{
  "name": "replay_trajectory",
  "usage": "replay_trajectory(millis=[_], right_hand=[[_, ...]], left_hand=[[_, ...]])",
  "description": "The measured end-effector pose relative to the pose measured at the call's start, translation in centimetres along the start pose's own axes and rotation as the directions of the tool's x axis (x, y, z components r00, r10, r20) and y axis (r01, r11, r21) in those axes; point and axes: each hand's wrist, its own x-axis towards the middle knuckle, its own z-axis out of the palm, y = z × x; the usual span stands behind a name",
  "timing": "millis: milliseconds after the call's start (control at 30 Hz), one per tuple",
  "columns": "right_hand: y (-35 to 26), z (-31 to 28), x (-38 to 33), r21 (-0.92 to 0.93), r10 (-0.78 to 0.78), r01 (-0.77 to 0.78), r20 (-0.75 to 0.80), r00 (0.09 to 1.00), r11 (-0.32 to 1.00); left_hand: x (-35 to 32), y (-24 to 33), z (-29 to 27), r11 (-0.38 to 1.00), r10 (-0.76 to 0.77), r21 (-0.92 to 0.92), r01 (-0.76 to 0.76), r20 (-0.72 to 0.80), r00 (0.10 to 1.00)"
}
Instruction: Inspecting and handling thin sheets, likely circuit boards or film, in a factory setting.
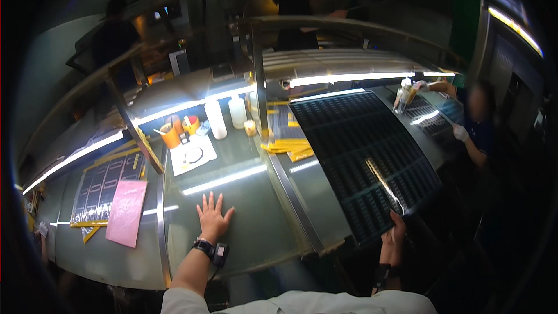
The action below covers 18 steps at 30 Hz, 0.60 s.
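Film [361, 166]: gripped by near edge in right hand [395, 228], fingers closed on the rim; thumb placement not clear. Located right of centre, slanting over the table [250, 235], far end close to strip light [349, 79]. Probably tilted to catch light; held at the rim, likely to spare the patterned face. Thin, dark, glossy, slightly bowed, marked with fine rows, one bright streak near lower end.

Left hand [213, 219]: palm down on smooth, reflective table, fingers spread, gripping nothing; presumably for bracing.

Beyond left hand: flat white paper [208, 154], round orange cup [170, 138], slender white plastic bottle [215, 121]; grouped toward the back, perhaps to leave working room.

Farther left: matte pink sheet [127, 215], overlapping shiny packet [102, 183] with yellow border.

Far right: co-worker [481, 125] in dark shirt, with gloved hand [461, 133].
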Motion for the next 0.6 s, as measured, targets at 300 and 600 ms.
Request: replay_trajectory(millis=[300,600], right_hand=[[3.6,-3.2,7.3,-0.235,0.088,-0.116,-0.128,0.988,0.965],[0.6,1.6,1.9,-0.904,0.044,-0.329,-0.330,0.943,0.274]], left_hand=[[0.1,0.6,-0.3,0.998,-0.050,0.030,0.048,0.087,0.995],[-0.4,0.0,-0.3,0.998,-0.036,0.058,0.033,0.042,0.998]])
